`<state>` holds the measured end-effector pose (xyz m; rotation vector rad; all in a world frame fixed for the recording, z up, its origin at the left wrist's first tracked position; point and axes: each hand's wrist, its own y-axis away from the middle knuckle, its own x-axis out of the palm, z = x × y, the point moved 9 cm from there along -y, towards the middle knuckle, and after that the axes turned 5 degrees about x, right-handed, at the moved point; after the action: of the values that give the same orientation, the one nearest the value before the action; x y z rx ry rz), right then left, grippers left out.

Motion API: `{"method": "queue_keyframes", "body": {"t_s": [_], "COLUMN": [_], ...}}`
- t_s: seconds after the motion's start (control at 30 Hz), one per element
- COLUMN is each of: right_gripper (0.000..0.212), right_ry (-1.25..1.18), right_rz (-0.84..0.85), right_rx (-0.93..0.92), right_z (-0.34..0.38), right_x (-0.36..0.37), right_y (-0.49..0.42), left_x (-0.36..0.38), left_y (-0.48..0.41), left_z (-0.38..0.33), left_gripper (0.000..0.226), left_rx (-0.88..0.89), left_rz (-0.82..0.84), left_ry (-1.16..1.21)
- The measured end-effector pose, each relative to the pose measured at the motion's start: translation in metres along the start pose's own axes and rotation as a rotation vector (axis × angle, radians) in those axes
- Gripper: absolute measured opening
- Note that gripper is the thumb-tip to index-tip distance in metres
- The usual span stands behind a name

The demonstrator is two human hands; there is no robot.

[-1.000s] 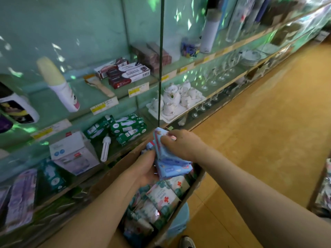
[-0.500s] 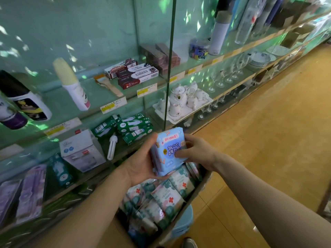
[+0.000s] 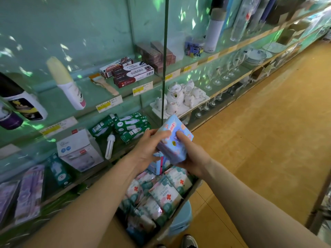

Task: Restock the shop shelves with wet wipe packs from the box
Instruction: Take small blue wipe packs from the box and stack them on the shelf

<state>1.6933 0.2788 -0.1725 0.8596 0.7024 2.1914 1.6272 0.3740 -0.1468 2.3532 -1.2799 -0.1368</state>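
1. Blue wipe packs (image 3: 174,138), a small stack as far as I could tell, were up in the air between both hands. They sat above the far end of the cardboard box (image 3: 190,192) and just in front of the glass shelving.
2. Left hand (image 3: 148,149) was wrapped round the stack's 9 o'clock side with the thumb lying over the top. Right hand (image 3: 191,154) cupped the 4 o'clock corner with its thumb pressed on the printed face. So both hands were full and neither was free.
3. Directly at 6 o'clock from the stack, the box was packed with green-and-white packs (image 3: 161,196). One more blue pack (image 3: 157,165) poked up right under the hands.
4. My take is that the step was squaring the stack up before shelving it. Soft packs slide on each other, so I'd have pinched across the edges and not only the faces.
5. Shelf space looked tight. The green bulb boxes (image 3: 130,126) and a loose bulb (image 3: 109,145) sat at 10 o'clock from the hands, and the tea set (image 3: 179,99) was at 12 o'clock behind the glass divider (image 3: 164,68).
6. I'd have picked a gap first, then gone in low and flat with one hand steering. That divider edge was close, and a bumped bulb could roll off.
7. I couldn't tell which shelf the wipes belonged on, because no matching packs showed up there.
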Motion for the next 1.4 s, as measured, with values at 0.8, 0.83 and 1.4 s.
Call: {"method": "queue_keyframes", "body": {"t_s": [0.8,0.83,1.4], "right_gripper": [0.022,0.019,0.018], "right_ry": [-0.007,-0.021,-0.288], "right_rz": [-0.524,-0.554,-0.981], "right_rx": [-0.288,-0.304,-0.634], "right_z": [0.082,0.083,0.016], "right_x": [-0.171,-0.186,-0.386], "right_y": [0.205,0.222,0.528], "left_x": [0.236,0.257,0.567], "left_y": [0.035,0.047,0.246], "left_z": [-0.047,-0.049,-0.013], "left_gripper": [0.03,0.034,0.025], "left_rx": [-0.034,-0.019,-0.053], "left_rz": [0.586,0.66,1.088], "left_ry": [-0.025,-0.013,-0.212]}}
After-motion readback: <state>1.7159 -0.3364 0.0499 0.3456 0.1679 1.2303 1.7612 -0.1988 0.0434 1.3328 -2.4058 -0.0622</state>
